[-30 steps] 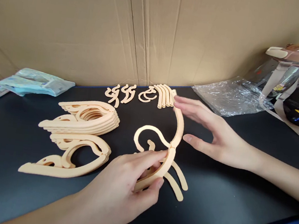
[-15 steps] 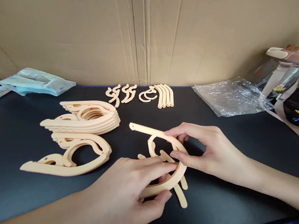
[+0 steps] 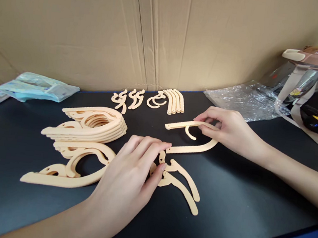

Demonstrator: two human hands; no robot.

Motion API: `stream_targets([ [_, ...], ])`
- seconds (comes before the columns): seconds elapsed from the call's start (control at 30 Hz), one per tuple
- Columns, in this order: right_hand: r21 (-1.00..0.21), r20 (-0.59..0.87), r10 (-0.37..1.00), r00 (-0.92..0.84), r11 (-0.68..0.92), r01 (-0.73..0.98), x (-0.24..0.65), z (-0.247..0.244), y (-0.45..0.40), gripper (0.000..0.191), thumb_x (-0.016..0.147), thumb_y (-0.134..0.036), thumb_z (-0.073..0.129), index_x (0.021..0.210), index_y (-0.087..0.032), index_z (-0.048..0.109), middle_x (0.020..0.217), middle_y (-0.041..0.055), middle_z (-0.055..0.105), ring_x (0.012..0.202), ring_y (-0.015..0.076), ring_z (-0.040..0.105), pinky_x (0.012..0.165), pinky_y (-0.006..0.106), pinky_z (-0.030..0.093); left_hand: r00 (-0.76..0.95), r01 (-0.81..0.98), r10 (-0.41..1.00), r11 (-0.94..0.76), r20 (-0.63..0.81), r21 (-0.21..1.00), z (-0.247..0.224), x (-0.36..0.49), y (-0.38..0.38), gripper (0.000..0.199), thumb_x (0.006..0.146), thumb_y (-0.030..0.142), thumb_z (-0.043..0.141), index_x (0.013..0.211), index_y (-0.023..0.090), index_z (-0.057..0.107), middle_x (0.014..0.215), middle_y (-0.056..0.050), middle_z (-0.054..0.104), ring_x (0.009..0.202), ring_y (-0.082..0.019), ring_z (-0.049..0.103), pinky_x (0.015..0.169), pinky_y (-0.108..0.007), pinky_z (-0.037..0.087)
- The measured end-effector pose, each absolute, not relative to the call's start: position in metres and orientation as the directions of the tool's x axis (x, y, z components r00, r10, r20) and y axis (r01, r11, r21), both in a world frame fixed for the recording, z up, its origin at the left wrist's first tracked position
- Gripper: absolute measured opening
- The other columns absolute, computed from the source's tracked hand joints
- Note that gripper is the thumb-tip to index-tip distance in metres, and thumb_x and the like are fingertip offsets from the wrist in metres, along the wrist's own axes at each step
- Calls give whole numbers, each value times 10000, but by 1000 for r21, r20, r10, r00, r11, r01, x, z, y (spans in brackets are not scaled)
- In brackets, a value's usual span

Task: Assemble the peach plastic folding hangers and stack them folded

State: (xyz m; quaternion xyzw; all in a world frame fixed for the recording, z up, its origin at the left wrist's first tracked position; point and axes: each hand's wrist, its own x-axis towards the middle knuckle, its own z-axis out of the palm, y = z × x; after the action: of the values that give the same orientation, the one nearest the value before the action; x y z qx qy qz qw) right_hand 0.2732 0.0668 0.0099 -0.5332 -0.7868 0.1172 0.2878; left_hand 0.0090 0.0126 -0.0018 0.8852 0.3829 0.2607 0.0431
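My right hand (image 3: 227, 129) pinches a cream folding-hanger frame (image 3: 192, 149), two curved arms meeting near my fingers with their straight ends pointing left. A small curved hook (image 3: 191, 133) shows between the arms. My left hand (image 3: 133, 173) reaches over loose curved hanger pieces (image 3: 183, 193) on the table. Its fingers are stretched out, with thumb and index apart; the thumb tip is at one small piece (image 3: 162, 158), and part of these pieces is hidden beneath the hand. Left of it lie a stack of similar folded hangers (image 3: 101, 137) and another hanger pile (image 3: 81, 181).
Sorted hanger parts (image 3: 136, 99) and several curved arms (image 3: 175, 102) lie at the back of the black table (image 3: 241, 206). A clear plastic bag (image 3: 233, 99) and a strapped bottle (image 3: 303, 78) stand back right. Blue wipe packs (image 3: 41, 87) are back left. Cardboard (image 3: 71, 27) rises behind.
My right hand has moved up and right with the hanger frame, away from the loose pieces. My left hand has let go of the frame and shifted left and up, over those pieces.
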Motion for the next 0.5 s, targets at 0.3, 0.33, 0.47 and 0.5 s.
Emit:
stream_targets([
  [0.3, -417, 256, 918, -301, 386, 823, 282, 4, 78, 161, 870, -263, 619, 919, -207, 761, 893, 20, 702, 753, 156, 638, 650, 302, 475, 662, 566, 614, -785, 430, 252, 0, 8, 11, 165, 965, 107, 559, 1020, 222, 665, 1010, 47, 721, 957, -165, 591, 774, -328, 384],
  [0.33, -407, 249, 918, -308, 388, 827, 282, 4, 79, 161, 875, -267, 619, 921, -209, 762, 906, 21, 699, 763, 160, 637, 655, 306, 474, 666, 553, 607, -792, 433, 260, 0, 8, 12, 173, 963, 105, 569, 1026, 231, 671, 996, 64, 731, 943, -153, 605, 757, -325, 377],
  [0.47, -315, 303, 891, -337, 427, 847, 280, 6, 73, 176, 907, -261, 613, 1002, -193, 745, 982, 42, 691, 847, 189, 643, 709, 324, 473, 659, 531, 635, -772, 403, 350, -1, 9, 8, 234, 932, 104, 614, 1096, 257, 679, 1061, 84, 742, 927, -127, 633, 760, -315, 388],
  [0.5, -289, 340, 868, -363, 463, 838, 278, 8, 70, 180, 920, -258, 606, 1019, -184, 737, 996, 52, 686, 869, 193, 642, 728, 325, 472, 655, 535, 651, -759, 385, 372, -2, 9, 6, 243, 924, 117, 625, 1114, 259, 676, 1085, 76, 737, 934, -135, 631, 771, -317, 397],
])
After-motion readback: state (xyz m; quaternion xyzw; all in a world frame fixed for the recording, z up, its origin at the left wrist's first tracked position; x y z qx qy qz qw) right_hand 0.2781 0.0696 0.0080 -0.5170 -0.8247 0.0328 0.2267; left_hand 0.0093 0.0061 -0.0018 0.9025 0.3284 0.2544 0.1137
